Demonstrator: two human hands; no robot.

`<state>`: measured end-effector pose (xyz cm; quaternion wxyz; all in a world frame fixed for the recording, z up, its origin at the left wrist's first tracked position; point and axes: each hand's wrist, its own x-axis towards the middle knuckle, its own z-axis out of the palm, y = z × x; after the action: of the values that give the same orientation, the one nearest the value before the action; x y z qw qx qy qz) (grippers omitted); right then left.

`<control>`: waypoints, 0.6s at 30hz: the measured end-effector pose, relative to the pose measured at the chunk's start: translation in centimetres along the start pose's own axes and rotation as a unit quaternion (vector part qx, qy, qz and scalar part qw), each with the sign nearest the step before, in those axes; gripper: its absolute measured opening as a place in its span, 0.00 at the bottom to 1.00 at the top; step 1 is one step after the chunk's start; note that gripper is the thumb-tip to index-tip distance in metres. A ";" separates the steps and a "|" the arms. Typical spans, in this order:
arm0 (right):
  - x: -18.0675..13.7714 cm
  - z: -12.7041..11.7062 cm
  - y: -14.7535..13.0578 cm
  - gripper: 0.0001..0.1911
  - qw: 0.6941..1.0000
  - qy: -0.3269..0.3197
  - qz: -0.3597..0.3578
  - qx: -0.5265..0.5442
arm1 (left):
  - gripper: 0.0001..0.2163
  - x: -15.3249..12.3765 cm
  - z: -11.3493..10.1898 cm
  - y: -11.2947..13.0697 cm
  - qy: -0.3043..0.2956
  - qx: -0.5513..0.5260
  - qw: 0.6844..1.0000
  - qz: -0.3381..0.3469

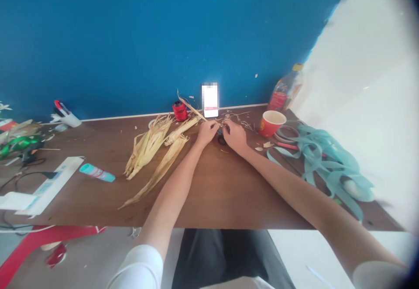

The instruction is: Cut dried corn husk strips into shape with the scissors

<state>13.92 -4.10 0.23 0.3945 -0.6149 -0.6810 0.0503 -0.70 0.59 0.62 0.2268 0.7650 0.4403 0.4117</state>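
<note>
- The bench spreads beneath both my hands.
- Dry husks lie left of my grip, long axes slanting away from me.
- My left hand, nearer them, looks pinched on a husk strip running leftward and away.
- My right hand sits just beside, fingers bent; I cannot tell whether it pinches anything.
- Dark looped object: between my hands.

Table bare between forearms, through to near edge. Left hand: husks crowd its outer side; open patch past them, toward pen cup. Right hand: cup, then ribbon, block outward. Phone stands ahead, wall behind. Gap between hands narrow.
</note>
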 end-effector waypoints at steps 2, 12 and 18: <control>0.0 0.0 0.0 0.12 1.000 -0.003 -0.005 0.002 | 0.11 0.0 0.0 0.0 -0.004 -0.015 1.000 0.004; 0.1 -0.1 0.2 0.13 1.000 0.005 -0.003 0.000 | 0.10 0.2 0.3 -0.1 -0.047 -0.038 0.998 0.017; 0.1 -0.2 0.0 0.11 1.000 -0.005 -0.003 0.001 | 0.10 0.1 0.2 -0.1 -0.051 -0.035 0.998 0.016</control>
<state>14.01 -4.09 0.37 0.3921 -0.6120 -0.6848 0.0529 -0.54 0.74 0.46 0.2689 0.7834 0.4014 0.3910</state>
